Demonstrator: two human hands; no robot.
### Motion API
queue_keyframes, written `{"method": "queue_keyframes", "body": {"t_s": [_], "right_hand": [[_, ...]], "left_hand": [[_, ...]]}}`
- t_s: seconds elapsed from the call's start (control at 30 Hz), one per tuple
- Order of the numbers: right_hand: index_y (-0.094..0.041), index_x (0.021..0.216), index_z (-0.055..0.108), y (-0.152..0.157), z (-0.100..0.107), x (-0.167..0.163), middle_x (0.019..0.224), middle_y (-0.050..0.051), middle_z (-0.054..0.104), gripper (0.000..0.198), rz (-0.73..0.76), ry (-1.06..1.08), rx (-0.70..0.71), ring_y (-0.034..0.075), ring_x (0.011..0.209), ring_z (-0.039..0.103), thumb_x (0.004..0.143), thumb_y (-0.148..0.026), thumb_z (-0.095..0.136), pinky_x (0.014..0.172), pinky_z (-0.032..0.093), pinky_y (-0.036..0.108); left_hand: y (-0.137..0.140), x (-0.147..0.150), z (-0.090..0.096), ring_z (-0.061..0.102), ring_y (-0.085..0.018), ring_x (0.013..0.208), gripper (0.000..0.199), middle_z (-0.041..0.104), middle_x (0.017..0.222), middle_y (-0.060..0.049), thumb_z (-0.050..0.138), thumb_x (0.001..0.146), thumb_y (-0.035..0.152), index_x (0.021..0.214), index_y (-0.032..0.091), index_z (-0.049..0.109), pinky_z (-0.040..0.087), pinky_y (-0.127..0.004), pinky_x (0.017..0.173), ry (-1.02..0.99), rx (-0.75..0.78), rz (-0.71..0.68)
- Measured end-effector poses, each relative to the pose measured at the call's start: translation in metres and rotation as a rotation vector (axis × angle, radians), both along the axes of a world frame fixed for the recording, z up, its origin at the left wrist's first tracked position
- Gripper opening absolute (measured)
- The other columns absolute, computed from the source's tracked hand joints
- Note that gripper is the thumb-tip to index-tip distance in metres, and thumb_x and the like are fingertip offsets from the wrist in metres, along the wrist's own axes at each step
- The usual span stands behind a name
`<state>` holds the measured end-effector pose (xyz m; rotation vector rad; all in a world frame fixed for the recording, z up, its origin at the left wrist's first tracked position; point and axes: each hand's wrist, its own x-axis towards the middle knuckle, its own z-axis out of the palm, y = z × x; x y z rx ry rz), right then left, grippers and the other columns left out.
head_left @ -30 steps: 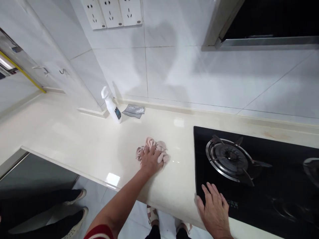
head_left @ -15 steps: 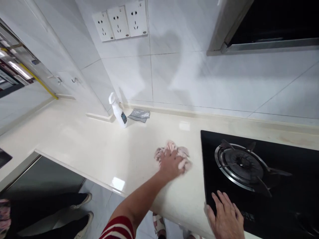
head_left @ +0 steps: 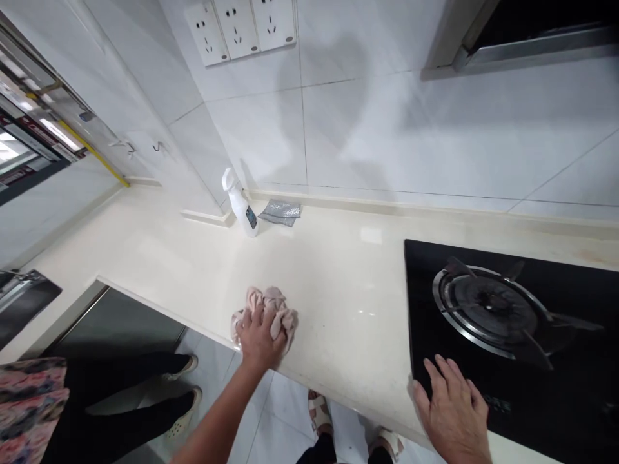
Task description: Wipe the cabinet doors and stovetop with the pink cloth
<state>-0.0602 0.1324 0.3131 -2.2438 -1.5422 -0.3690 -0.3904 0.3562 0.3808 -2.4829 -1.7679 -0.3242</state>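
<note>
My left hand [head_left: 261, 338] presses on a crumpled pale pink cloth [head_left: 278, 303], its fingers curled into the folds. Cloth and hand are at the front edge of the cream countertop [head_left: 333, 283]. My right hand [head_left: 454, 406] lies flat with fingers apart on the front left corner of the black gas stove [head_left: 425, 309], holding nothing. Beyond the cloth, near the wall, stand a white spray bottle [head_left: 242, 206] and, beside it, a folded grey cloth [head_left: 281, 211].
A burner with a pan support [head_left: 491, 303] sits on the stove, right of my right hand. Wall sockets [head_left: 242, 29] and a range hood [head_left: 532, 58] are above. At the left are a sink [head_left: 29, 303] and another person's legs [head_left: 130, 412].
My left hand has slid the pink cloth left and toward the counter's front edge, away from the stove. My right hand stays on the stove corner. The view has shifted slightly.
</note>
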Motion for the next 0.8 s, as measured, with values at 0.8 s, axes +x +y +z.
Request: {"method": "queue_keyframes", "body": {"t_s": [0.8], "right_hand": [[-0.01,0.129,0.054,0.002,0.004,-0.002,0.142,0.017,0.05,0.049,-0.043,-0.04,-0.055,0.029,0.139,0.039,0.101,-0.045,0.034,0.115,0.028,0.05]], "left_hand": [[-0.01,0.092,0.006,0.047,-0.042,0.122,0.05,0.048,0.149,-0.008,0.06,0.084,0.051,0.131,0.035,0.06,0.04,-0.058,0.09,-0.041,-0.1,-0.177]]}}
